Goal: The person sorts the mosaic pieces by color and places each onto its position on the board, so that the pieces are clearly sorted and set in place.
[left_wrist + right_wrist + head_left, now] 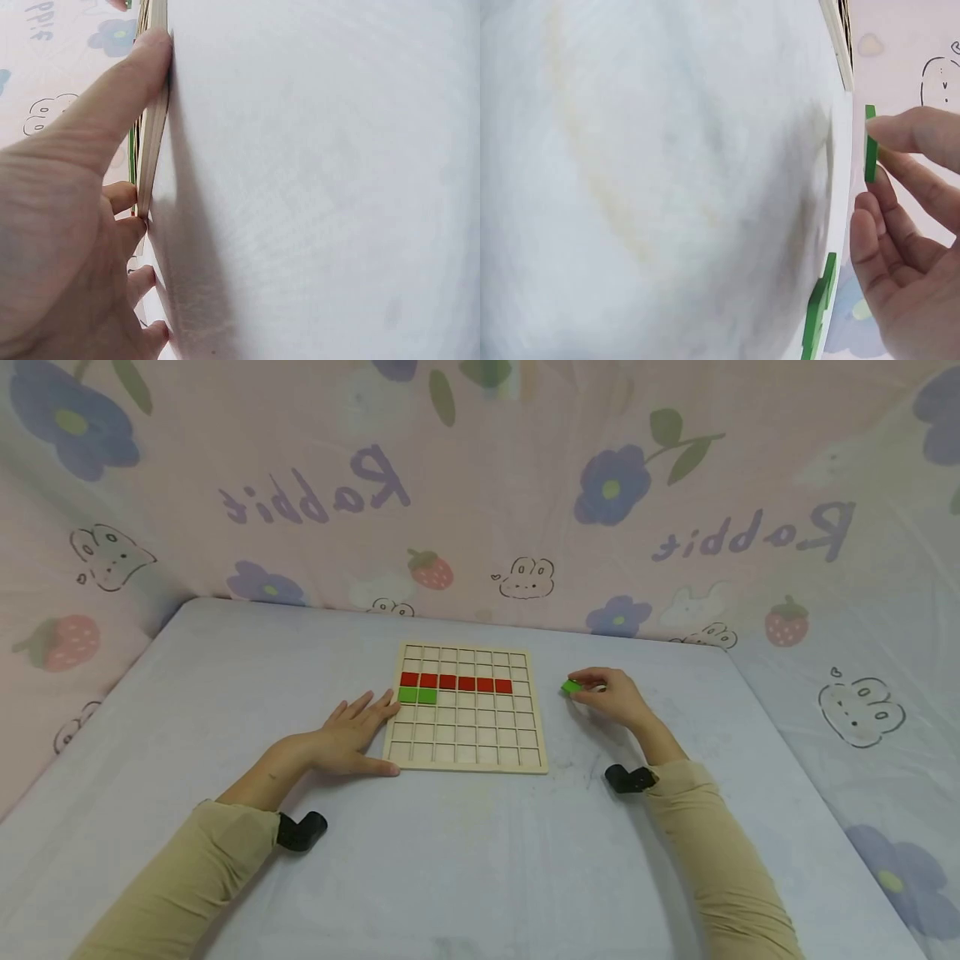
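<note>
A pale wooden grid board (pixel 467 769) lies flat on the table. One row holds several red tiles (pixel 447 682). Just below that row, two green tiles (pixel 417 695) fill cells at the left end. My left hand (pixel 337 745) rests at the board's left edge with fingers spread, the thumb touching its near left corner. Right of the board, my right hand (pixel 617 695) pinches a green tile (pixel 870 144) between thumb and fingers, above the table. More green tiles (pixel 819 307) lie on the table in the right wrist view; the hand mostly hides them in the head view.
The white-covered table (pixel 465 860) is bordered at the back and sides by a pink printed cloth (pixel 480 485). Black wrist mounts (pixel 302 832) stick out from both sleeves close to the tabletop.
</note>
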The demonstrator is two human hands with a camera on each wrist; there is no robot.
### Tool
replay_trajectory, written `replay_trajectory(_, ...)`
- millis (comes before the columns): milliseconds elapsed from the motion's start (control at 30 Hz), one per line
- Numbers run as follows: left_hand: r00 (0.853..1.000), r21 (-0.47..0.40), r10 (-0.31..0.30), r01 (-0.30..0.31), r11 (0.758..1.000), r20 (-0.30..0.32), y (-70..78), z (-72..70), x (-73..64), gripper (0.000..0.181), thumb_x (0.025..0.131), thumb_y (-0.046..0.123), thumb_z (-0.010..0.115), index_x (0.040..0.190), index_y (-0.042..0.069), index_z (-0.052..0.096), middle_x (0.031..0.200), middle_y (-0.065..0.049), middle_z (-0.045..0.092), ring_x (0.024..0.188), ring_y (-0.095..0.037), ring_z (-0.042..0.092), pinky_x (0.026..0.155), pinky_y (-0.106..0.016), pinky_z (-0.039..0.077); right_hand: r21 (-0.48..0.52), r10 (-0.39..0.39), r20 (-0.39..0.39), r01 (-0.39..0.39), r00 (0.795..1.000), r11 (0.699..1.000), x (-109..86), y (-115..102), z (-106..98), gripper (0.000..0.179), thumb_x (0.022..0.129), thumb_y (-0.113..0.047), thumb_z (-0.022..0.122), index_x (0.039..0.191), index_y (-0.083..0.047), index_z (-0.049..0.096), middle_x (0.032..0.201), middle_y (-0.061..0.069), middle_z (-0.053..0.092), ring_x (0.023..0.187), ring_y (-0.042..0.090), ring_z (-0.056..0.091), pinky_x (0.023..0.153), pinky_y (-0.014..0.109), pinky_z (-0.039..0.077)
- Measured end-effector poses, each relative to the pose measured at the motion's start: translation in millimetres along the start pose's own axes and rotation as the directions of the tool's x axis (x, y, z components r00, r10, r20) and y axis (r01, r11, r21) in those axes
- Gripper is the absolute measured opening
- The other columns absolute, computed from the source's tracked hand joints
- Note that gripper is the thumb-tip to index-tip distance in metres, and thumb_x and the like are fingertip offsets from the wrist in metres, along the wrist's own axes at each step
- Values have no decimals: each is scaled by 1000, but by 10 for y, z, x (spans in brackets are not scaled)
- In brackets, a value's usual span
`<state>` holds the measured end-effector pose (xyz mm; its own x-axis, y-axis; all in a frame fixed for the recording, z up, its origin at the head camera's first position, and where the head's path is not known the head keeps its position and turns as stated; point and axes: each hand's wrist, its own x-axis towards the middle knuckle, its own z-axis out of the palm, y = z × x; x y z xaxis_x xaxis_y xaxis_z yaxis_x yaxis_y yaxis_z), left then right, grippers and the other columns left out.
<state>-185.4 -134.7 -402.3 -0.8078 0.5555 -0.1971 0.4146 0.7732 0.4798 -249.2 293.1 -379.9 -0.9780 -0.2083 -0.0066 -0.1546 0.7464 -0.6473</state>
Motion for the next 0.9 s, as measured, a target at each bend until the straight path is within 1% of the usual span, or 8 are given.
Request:
replay_trajectory(133,1000,-9,5,-5,1000,-2,17,-10,-14,100,83,55,66,154,8,14,162,-14,-1,147,-39,-6,115,-60,-5,-2,-2,5,2,1000,1000,25,-20,12,37,92,-15,64,126,-2,61,122,20,62,110,33,55,90,45,48)
replay_trajectory(267,1000,-17,12,-12,1000,-4,75,-51,-50,99,83,53,67,153,5,16,161,-17,1,146,-42,-4,114,-63,-4,-4,-6,8,6,1000,1000,48,-36,16,37,91,-16,65,125,-2,62,122,20,62,110,33,55,90,45,48)
replay_trajectory(333,1000,-2,8,-8,1000,-3,74,-48,-53,98,84,53,66,153,5,16,161,-16,1,147,-41,-4,115,-62,-4,-11,-8,5,8,1000,1000,56,-50,22,38,91,-17,65,125,-2,62,121,20,63,110,33,55,90,46,48)
replay_trajectory(500,1000,-1,14,-14,1000,-5,65,-41,-49,100,84,56,65,153,5,15,162,-16,0,147,-41,-5,115,-61,-5,-38,0,5,0,1000,999,65,-100,38,38,90,-18,66,125,-4,62,121,19,63,109,33,56,90,46,47)
replay_trajectory(600,1000,-15,18,-18,1000,-6,72,-49,-46,100,83,56,66,153,4,15,161,-17,0,146,-43,-5,114,-63,-5,-28,-6,11,6,1000,1000,72,-130,43,38,90,-17,65,125,-4,62,121,19,63,109,33,56,90,45,48)
replay_trajectory(767,1000,-1,4,-4,1000,-3,96,-61,-54,99,84,54,66,153,4,15,161,-17,0,146,-42,-4,115,-62,-4,-6,-33,22,34,999,999,88,-178,68,36,90,-14,65,124,-2,62,121,19,62,109,33,55,89,45,48)
replay_trajectory(900,1000,3,1,-1,1000,-6,108,-64,-55,97,84,50,67,153,3,16,161,-18,2,146,-43,-3,114,-63,-4,-7,-36,25,36,999,999,108,-227,104,37,89,-14,65,124,-2,63,122,19,62,110,32,55,89,44,47)
